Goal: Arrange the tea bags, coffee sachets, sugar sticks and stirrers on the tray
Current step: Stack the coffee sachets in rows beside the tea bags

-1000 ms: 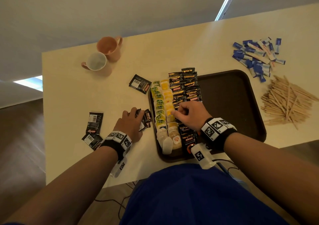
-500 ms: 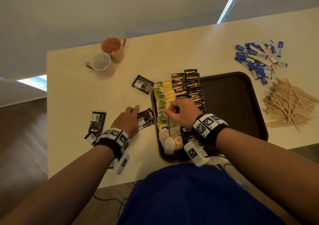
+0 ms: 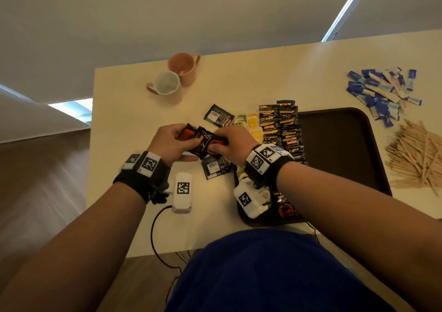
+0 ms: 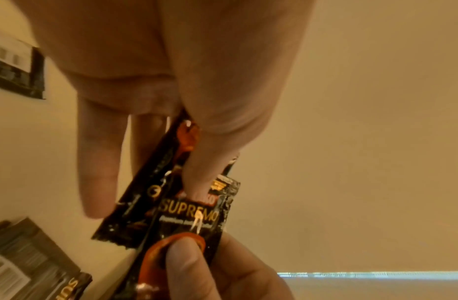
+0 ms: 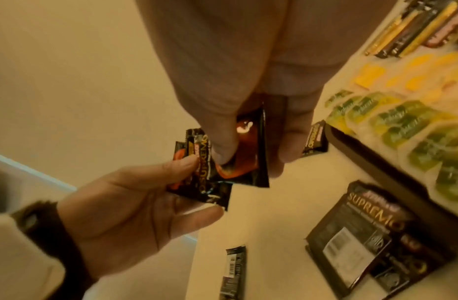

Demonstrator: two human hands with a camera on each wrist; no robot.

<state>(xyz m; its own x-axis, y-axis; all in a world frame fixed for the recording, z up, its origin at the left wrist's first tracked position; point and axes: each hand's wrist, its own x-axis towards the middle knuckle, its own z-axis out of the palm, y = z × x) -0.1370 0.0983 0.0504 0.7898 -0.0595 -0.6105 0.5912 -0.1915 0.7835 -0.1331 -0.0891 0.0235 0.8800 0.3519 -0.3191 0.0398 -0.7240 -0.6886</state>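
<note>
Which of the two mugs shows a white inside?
The nearer mug, lying left of the all-pink mug; its inside is white, the other's pink.

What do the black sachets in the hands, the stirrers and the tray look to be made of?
Sachets: glossy foil or plastic film, probably; glare streaks and crimped, serrated edges show. Both the left hand and the right hand pinch them.
Stirrers: pale, matte flat sticks, seemingly bare wood.
Tray: dark brown, rounded raised rim, dull sheen; likely moulded plastic, though the look leaves it open.
</note>
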